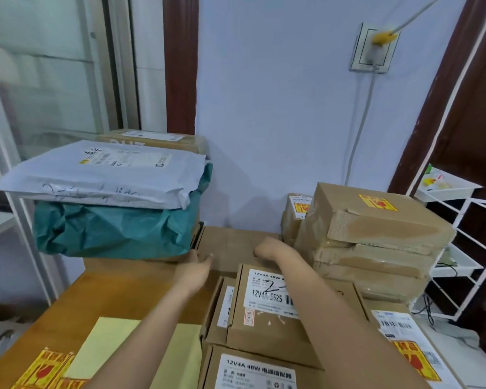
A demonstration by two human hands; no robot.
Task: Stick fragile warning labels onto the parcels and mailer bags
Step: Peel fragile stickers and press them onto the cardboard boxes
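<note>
- Both hands reach for the plain brown box (236,248) at 12 o'clock. The left hand (194,272) rests at its left edge with fingers straight and relaxed, holding nothing.
- The right hand (267,249) bends over the box top; its fingers are hidden, so I cannot tell their state.
- Risk: dragging that box could tip the grey mailer bag (104,172) and green bag (115,231) stacked at 10 o'clock, or nudge the taped stack (376,240) at 2 o'clock.
- Fragile labels (44,370) lie at 7 o'clock, cut off by the frame.
</note>
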